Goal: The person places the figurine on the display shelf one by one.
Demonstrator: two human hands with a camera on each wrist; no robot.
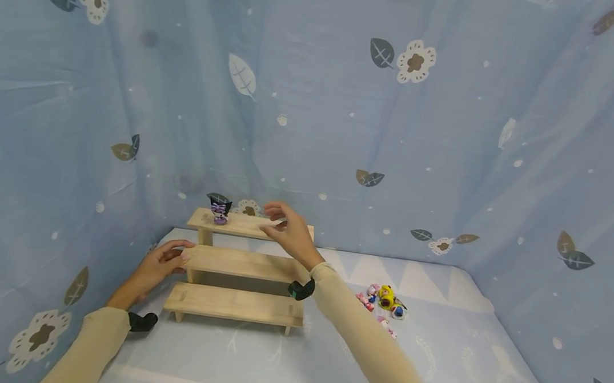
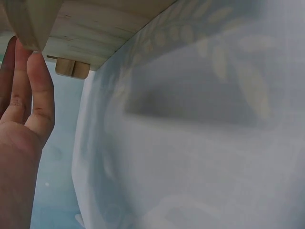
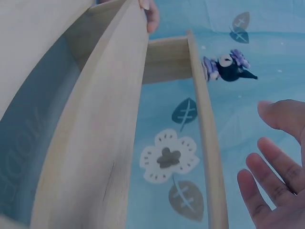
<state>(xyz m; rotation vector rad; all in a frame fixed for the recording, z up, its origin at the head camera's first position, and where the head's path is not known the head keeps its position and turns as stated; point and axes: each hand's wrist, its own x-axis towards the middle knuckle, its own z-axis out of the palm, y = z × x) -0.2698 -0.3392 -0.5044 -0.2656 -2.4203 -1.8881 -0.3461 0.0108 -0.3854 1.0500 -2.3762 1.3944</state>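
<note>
A three-tier wooden shelf (image 1: pixel 242 262) stands on the covered surface like a small staircase. My left hand (image 1: pixel 161 261) holds the left end of its middle board, with fingers (image 2: pixel 40 81) right at the wood in the left wrist view. On the top board, toward its left end, stands a small figurine (image 1: pixel 220 210) with a black pointed hood and purple bows. My right hand (image 1: pixel 293 235) hovers by the right part of the top board with nothing between its loosely bent fingers. In the right wrist view its fingers (image 3: pixel 271 164) are apart from the board.
To the right of the shelf lies a group of small colourful figurines, including a yellow one (image 1: pixel 386 296) and a pink and white one (image 1: pixel 386 326). A blue patterned curtain (image 1: pixel 310 111) hangs behind and along both sides. Black wrist straps (image 1: pixel 301 289) are on both arms.
</note>
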